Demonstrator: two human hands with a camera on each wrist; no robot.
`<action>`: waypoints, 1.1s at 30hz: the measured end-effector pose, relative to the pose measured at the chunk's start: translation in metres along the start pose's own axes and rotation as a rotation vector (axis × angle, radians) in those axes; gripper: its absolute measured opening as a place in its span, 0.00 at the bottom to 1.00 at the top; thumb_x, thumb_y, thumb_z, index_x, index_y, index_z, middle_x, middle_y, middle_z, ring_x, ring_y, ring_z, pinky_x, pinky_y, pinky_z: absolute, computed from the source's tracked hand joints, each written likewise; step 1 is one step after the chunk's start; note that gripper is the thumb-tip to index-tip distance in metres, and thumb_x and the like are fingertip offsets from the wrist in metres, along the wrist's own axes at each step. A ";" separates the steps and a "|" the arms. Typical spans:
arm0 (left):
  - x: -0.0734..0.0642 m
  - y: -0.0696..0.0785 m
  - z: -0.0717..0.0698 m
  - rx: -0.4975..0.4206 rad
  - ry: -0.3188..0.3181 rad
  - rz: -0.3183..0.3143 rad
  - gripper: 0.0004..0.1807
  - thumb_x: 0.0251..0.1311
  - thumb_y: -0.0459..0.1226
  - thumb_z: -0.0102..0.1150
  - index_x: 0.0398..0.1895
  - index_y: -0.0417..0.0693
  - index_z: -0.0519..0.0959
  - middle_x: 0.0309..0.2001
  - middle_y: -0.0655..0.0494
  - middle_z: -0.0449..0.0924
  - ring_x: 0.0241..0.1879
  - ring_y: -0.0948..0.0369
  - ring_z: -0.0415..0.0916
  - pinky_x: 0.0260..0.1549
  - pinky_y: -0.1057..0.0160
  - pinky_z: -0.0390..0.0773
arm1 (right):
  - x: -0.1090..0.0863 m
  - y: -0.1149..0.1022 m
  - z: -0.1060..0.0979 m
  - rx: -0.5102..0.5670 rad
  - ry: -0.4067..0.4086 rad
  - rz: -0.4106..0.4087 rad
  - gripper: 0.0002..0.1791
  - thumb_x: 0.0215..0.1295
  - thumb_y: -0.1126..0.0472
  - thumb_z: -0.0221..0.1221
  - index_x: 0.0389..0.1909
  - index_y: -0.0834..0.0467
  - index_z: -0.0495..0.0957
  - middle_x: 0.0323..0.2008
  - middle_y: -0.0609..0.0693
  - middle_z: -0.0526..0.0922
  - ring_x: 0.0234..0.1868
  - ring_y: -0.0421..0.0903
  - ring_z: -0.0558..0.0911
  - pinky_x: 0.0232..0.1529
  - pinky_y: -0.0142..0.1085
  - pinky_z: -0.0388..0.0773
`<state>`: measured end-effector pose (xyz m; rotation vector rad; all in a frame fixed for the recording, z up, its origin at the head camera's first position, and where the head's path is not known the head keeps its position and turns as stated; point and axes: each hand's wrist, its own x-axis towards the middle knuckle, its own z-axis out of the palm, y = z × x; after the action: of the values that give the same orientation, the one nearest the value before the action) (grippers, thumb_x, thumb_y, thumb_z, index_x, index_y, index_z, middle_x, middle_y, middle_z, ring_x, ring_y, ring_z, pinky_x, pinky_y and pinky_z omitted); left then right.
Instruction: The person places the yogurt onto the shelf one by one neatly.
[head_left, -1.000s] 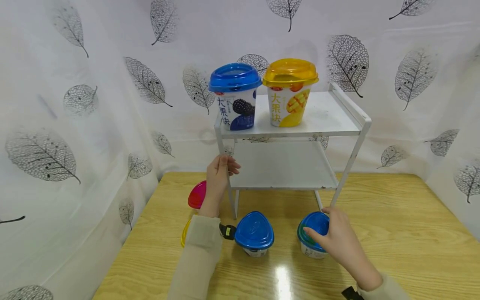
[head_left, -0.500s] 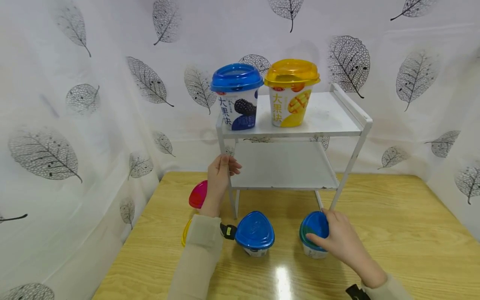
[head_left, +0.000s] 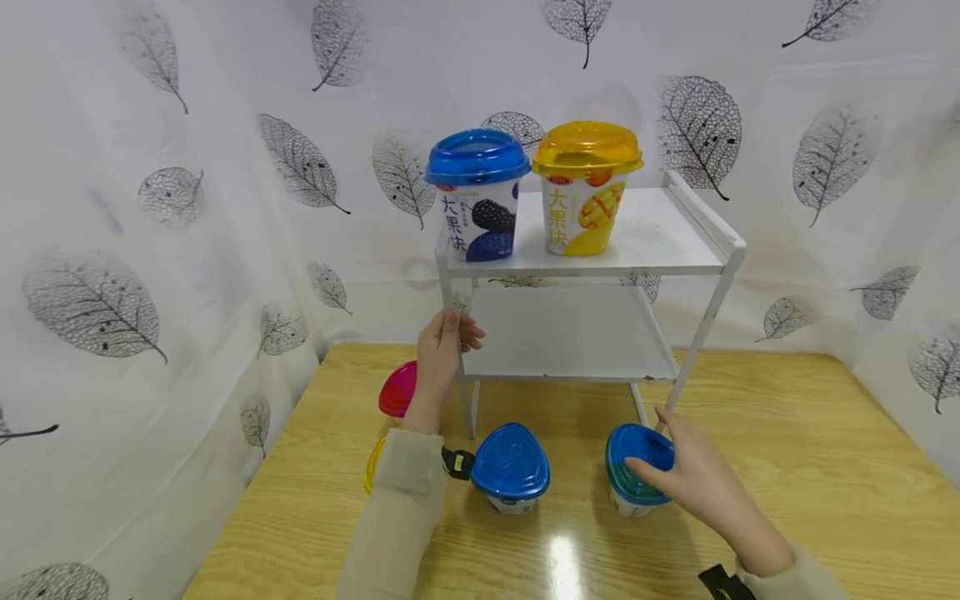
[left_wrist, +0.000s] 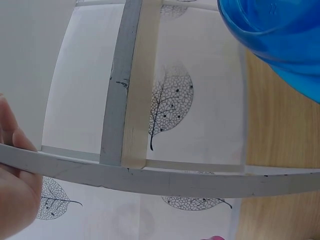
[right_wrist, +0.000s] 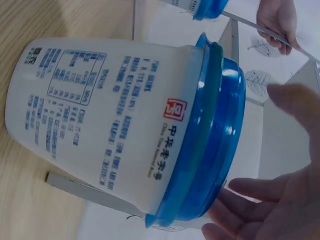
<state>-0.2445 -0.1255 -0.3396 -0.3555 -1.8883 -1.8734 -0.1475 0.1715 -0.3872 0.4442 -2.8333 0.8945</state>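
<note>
My left hand (head_left: 442,350) grips the left front post of a white two-tier rack (head_left: 570,333), thumb on the near side. In the left wrist view, part of that hand (left_wrist: 20,195) is seen at the grey-white frame. On the table at the right stands a white yogurt cup (right_wrist: 105,115) with a blue lid (head_left: 637,458). My right hand (head_left: 705,475) is spread at the lid's right side, its thumb reaching over the top in the head view. The right wrist view shows the fingers (right_wrist: 260,190) at the lid's edge and the thumb apart from it.
Another blue-lidded cup (head_left: 510,467) stands left of it. On the rack's top shelf are a blackberry yogurt cup (head_left: 480,200) and a mango yogurt cup (head_left: 585,192). A pink lid (head_left: 396,390) and a yellow lid (head_left: 372,467) show behind my left arm.
The right blue-lidded cup has shifted slightly to the right and turned a little, with my right hand moving right alongside it. My left hand keeps its hold on the post.
</note>
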 end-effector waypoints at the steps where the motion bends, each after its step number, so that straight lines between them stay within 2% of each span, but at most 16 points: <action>1: 0.000 0.000 0.000 0.002 0.003 -0.003 0.27 0.61 0.51 0.35 0.31 0.33 0.72 0.25 0.48 0.79 0.20 0.66 0.75 0.25 0.68 0.72 | -0.001 -0.001 0.001 -0.043 0.021 -0.002 0.43 0.50 0.45 0.62 0.52 0.78 0.62 0.46 0.72 0.69 0.46 0.68 0.69 0.36 0.56 0.72; 6: 0.000 0.000 0.000 0.010 0.011 -0.001 0.25 0.63 0.48 0.35 0.31 0.33 0.72 0.25 0.47 0.79 0.20 0.66 0.74 0.25 0.68 0.73 | -0.005 -0.005 0.007 -0.288 0.083 -0.036 0.41 0.44 0.39 0.62 0.39 0.76 0.72 0.34 0.66 0.74 0.37 0.61 0.73 0.33 0.53 0.73; 9: 0.001 0.000 -0.001 0.010 0.007 0.004 0.25 0.64 0.47 0.34 0.31 0.32 0.72 0.25 0.46 0.79 0.20 0.67 0.74 0.25 0.68 0.72 | -0.005 -0.006 0.010 -0.343 0.084 -0.047 0.41 0.40 0.40 0.65 0.38 0.76 0.73 0.33 0.65 0.74 0.35 0.60 0.73 0.32 0.52 0.73; 13: 0.001 -0.001 -0.001 0.006 0.004 0.005 0.27 0.62 0.49 0.34 0.31 0.32 0.72 0.25 0.45 0.79 0.20 0.66 0.74 0.25 0.67 0.72 | -0.004 -0.003 0.008 -0.292 0.037 -0.066 0.40 0.40 0.45 0.67 0.40 0.77 0.72 0.37 0.67 0.73 0.39 0.62 0.72 0.33 0.52 0.73; 20: 0.001 0.000 -0.001 0.027 0.006 0.015 0.31 0.58 0.54 0.34 0.31 0.33 0.72 0.25 0.46 0.79 0.20 0.67 0.74 0.26 0.65 0.73 | 0.004 0.006 -0.007 -0.136 -0.159 -0.112 0.38 0.43 0.57 0.68 0.50 0.76 0.65 0.46 0.69 0.68 0.45 0.65 0.69 0.33 0.53 0.74; 24: 0.001 0.001 0.000 0.029 0.003 0.021 0.30 0.59 0.53 0.34 0.31 0.32 0.72 0.25 0.44 0.79 0.20 0.67 0.74 0.26 0.64 0.73 | 0.004 0.010 -0.011 -0.103 -0.214 -0.154 0.38 0.43 0.62 0.68 0.53 0.74 0.62 0.49 0.70 0.65 0.49 0.67 0.65 0.37 0.56 0.72; 26: 0.001 0.000 0.000 0.026 0.000 0.020 0.29 0.60 0.52 0.34 0.31 0.32 0.72 0.25 0.44 0.79 0.20 0.67 0.74 0.25 0.64 0.73 | 0.003 0.010 -0.012 -0.068 -0.207 -0.147 0.38 0.44 0.63 0.67 0.54 0.74 0.61 0.51 0.71 0.63 0.49 0.69 0.65 0.37 0.57 0.71; 29: 0.001 -0.001 0.000 0.019 -0.005 0.008 0.26 0.63 0.48 0.34 0.31 0.31 0.71 0.25 0.44 0.79 0.20 0.67 0.75 0.25 0.66 0.73 | 0.001 0.007 -0.013 -0.067 -0.133 -0.108 0.37 0.47 0.60 0.65 0.54 0.74 0.60 0.50 0.71 0.64 0.49 0.69 0.66 0.37 0.58 0.71; 31: 0.001 -0.002 0.000 0.018 -0.006 -0.003 0.24 0.65 0.46 0.34 0.32 0.31 0.71 0.25 0.45 0.79 0.20 0.66 0.75 0.25 0.67 0.73 | 0.000 0.005 -0.012 -0.105 -0.061 -0.079 0.36 0.50 0.55 0.63 0.52 0.75 0.62 0.48 0.72 0.66 0.47 0.69 0.68 0.37 0.58 0.71; 33: 0.001 -0.002 0.000 0.023 -0.003 -0.011 0.23 0.66 0.44 0.33 0.32 0.32 0.71 0.25 0.45 0.79 0.20 0.66 0.74 0.26 0.67 0.73 | 0.000 0.004 -0.010 -0.202 0.005 -0.065 0.37 0.51 0.47 0.62 0.49 0.76 0.66 0.44 0.71 0.70 0.45 0.67 0.70 0.37 0.57 0.71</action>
<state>-0.2461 -0.1256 -0.3406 -0.3412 -1.9155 -1.8573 -0.1487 0.1799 -0.3814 0.5027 -2.8476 0.5890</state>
